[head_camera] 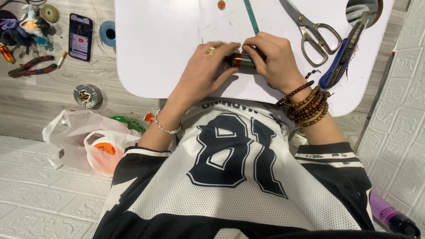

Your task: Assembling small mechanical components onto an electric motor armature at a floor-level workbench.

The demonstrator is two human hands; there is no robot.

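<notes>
My left hand [207,66], with a gold ring and a silver bracelet, and my right hand [275,57], with several brown bead bracelets, meet over the near part of a white table [155,48]. Together they grip a small dark cylinder with a copper-coloured band [241,60], lying sideways on the table. Fingers of both hands cover most of it. A thin green strip [251,15] runs from the far edge toward my hands.
Metal scissors [312,33] and a blue-handled tool [340,62] lie on the table's right. On the floor to the left are a phone [80,36], red pliers [31,66], a blue tape roll [107,33], a metal tin [87,95] and plastic bags [93,139]. A purple bottle [392,214] lies at the lower right.
</notes>
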